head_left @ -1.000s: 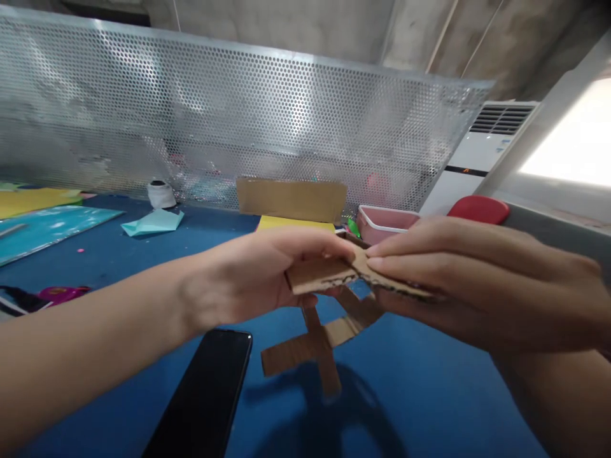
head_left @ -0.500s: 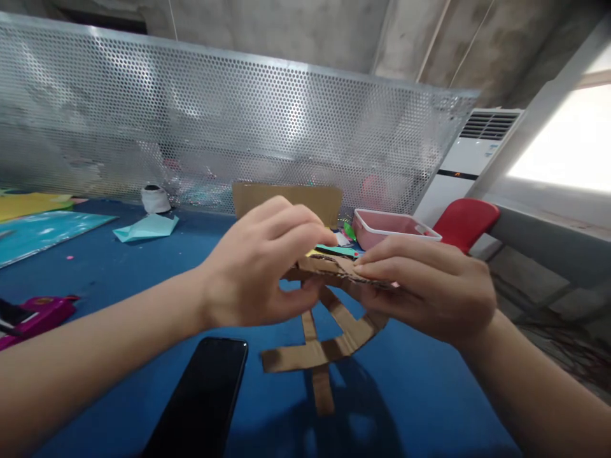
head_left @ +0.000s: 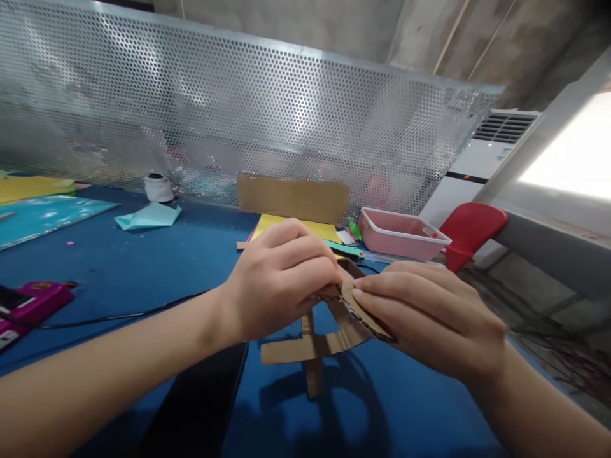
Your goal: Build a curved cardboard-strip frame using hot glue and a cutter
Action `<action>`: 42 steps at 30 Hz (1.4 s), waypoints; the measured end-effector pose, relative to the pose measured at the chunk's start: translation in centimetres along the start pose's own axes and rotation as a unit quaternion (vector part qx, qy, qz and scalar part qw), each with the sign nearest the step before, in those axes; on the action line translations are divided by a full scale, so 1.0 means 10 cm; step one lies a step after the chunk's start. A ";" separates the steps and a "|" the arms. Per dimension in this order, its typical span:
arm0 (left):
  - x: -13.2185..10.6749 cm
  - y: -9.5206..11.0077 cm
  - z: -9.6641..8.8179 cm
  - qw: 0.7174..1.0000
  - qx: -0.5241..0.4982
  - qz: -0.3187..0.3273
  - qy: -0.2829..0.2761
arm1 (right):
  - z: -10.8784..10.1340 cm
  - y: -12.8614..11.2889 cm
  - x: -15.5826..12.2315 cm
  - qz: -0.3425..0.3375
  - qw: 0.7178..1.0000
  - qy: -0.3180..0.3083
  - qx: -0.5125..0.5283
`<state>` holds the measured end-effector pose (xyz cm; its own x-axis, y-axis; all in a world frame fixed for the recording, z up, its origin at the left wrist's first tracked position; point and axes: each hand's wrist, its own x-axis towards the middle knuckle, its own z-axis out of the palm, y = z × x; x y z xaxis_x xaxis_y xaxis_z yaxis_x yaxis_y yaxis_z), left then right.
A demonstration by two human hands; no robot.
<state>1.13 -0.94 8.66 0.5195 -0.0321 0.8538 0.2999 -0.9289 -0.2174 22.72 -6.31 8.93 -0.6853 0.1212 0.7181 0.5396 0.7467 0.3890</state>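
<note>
A brown cardboard structure [head_left: 329,344] made of crossing, curved strips is held above the blue table. My left hand [head_left: 281,280] pinches its upper part, fingers curled over the edge with the thumb hidden. On the other side my right hand [head_left: 434,312] grips the same piece, its fingertips pressed on a flat strip whose corrugated edge shows. The two hands' fingertips are close together. Below them, strips stick out to the left and downward, casting a shadow on the table. Under my left forearm lies a black phone [head_left: 200,394], partly covered.
Behind the hands are yellow paper [head_left: 305,228], an upright cardboard sheet [head_left: 293,198], a teal cutter [head_left: 344,249] and a pink bin [head_left: 401,242]. At left lie a magenta device [head_left: 41,308] with a black cable, folded light-blue paper [head_left: 149,216] and a white roll [head_left: 158,188]. A perforated metal panel [head_left: 238,114] stands behind.
The cardboard structure has tilted, its held top strip now sloping down to the right. My left hand has shifted right and down; my right hand is slightly lower. The view has also shifted a little.
</note>
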 end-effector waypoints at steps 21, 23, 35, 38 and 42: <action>-0.01 0.05 0.04 0.988 0.114 -0.004 0.099 | 0.23 0.10 0.14 0.334 0.815 -0.020 0.473; -0.02 0.04 0.04 0.990 0.115 0.014 0.086 | 0.28 0.10 0.13 0.360 0.784 -0.011 0.506; 0.00 0.05 -0.02 0.991 0.118 -0.007 0.069 | 0.24 -0.07 0.16 0.324 0.838 0.107 0.426; 0.01 0.05 -0.04 0.988 0.124 -0.036 0.080 | 0.24 -0.07 0.16 0.298 0.863 0.121 0.389; 0.00 0.03 -0.05 0.986 0.133 -0.034 0.090 | 0.25 -0.03 0.17 0.188 0.953 0.072 0.224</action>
<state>0.83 -1.36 8.87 0.3485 -0.0598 0.9354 0.5415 -0.8017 -0.2530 20.21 -4.70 8.58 -0.3922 0.3682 0.8429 0.4481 0.8768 -0.1745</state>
